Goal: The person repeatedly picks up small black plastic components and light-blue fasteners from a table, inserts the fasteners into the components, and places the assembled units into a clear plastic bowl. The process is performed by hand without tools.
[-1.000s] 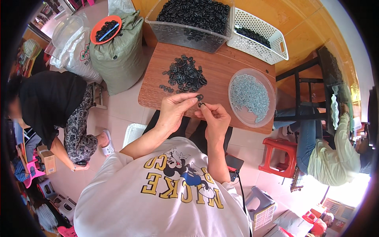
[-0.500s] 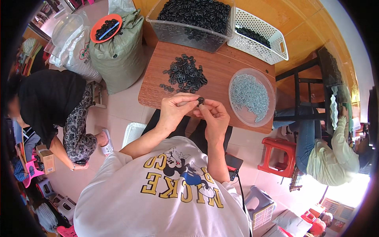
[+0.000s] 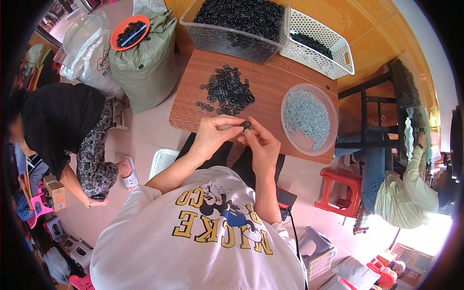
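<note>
Both my hands meet at the near edge of a brown wooden table (image 3: 193,87). Between their fingertips is a small black plastic piece (image 3: 245,124), rounded in shape. My left hand (image 3: 212,136) pinches it from the left, and my right hand (image 3: 262,145) grips it with thumb and fingers from the right. Just beyond them lies a loose pile of black plastic pieces (image 3: 227,89), oval with holes. To the right stands a round clear tub (image 3: 330,137) of small silvery metal parts (image 3: 304,116); their exact kind is too small to tell.
At the table's back stand a clear bin (image 3: 227,46) full of black pieces and a white perforated basket (image 3: 316,58). Sacks (image 3: 145,79) with an orange bowl (image 3: 116,36) are at left. One person (image 3: 63,125) sits left, another (image 3: 406,193) right, near a red stool (image 3: 338,179).
The black piece has turned slightly between my fingertips, and my right fingers have shifted around it. My arms stay nearly in place.
</note>
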### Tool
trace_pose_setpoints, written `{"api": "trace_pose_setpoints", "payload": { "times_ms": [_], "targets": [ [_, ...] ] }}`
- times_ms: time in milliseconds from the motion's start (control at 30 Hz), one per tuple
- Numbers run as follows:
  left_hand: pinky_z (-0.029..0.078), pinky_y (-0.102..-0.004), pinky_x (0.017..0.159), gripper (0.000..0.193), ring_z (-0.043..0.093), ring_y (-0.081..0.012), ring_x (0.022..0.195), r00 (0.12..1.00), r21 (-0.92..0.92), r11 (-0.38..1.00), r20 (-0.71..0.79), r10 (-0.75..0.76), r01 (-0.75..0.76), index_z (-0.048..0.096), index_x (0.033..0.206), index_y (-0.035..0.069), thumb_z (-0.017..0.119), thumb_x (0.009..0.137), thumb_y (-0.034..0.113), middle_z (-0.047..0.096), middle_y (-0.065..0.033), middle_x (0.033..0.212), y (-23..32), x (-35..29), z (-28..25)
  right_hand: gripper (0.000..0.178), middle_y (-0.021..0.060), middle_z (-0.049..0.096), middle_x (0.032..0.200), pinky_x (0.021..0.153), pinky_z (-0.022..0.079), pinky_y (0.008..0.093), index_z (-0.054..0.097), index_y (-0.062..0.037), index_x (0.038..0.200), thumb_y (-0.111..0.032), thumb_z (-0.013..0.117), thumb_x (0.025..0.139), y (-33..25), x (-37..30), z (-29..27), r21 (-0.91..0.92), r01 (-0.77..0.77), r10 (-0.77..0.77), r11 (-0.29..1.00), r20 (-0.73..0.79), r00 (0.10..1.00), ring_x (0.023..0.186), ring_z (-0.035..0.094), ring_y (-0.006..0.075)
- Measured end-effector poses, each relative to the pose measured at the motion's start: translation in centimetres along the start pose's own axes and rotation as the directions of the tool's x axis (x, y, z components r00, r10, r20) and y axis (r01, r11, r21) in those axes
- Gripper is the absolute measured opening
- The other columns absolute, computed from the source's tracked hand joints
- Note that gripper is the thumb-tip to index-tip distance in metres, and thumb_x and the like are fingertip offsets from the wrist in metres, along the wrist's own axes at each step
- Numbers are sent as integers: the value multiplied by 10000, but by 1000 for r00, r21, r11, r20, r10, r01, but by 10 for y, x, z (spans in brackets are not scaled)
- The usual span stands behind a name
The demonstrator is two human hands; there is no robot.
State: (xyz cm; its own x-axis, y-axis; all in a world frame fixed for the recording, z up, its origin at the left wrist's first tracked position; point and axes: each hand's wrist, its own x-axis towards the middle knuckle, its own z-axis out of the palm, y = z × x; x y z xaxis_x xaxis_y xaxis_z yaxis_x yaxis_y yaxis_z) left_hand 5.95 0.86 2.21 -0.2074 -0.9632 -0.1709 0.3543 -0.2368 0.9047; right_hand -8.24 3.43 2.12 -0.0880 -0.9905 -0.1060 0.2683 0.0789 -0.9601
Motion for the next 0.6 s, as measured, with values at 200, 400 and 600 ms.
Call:
{"api": "trace_pose_setpoints", "payload": {
  "times_ms": [200, 400, 600],
  "targets": [
    [548, -266, 729, 247, 663, -191, 798, 995, 6, 996, 36, -89, 89, 614, 1035, -63, 618, 789, -70, 658, -142, 900, 8, -2, 0, 331, 91, 646, 847, 703, 522, 249, 552, 53, 1162, 47, 578, 832, 1, 1, -1, 80, -33, 32, 996, 6, 999, 738, 635, 136],
    [546, -230, 698, 235, 663, -179, 784, 996, 53, 996, 63, 64, -68, 624, 1025, -44, 593, 796, -84, 638, -113, 941, 4, -4, 0, 305, 119, 646, 905, 725, 528, 263, 569, 60, 1127, 56, 589, 823, 1, 1, -4, 130, -25, 19, 991, 48, 999, 773, 646, 174],
    [540, -203, 676, 220, 662, -172, 786, 989, 148, 979, 68, 129, -138, 628, 1022, -33, 584, 810, -72, 620, -108, 978, 5, -7, 2, 275, 133, 647, 933, 734, 528, 264, 588, 57, 1095, 55, 597, 820, 0, -2, -2, 90, 13, -16, 996, 32, 999, 793, 651, 188]
  ]
}}
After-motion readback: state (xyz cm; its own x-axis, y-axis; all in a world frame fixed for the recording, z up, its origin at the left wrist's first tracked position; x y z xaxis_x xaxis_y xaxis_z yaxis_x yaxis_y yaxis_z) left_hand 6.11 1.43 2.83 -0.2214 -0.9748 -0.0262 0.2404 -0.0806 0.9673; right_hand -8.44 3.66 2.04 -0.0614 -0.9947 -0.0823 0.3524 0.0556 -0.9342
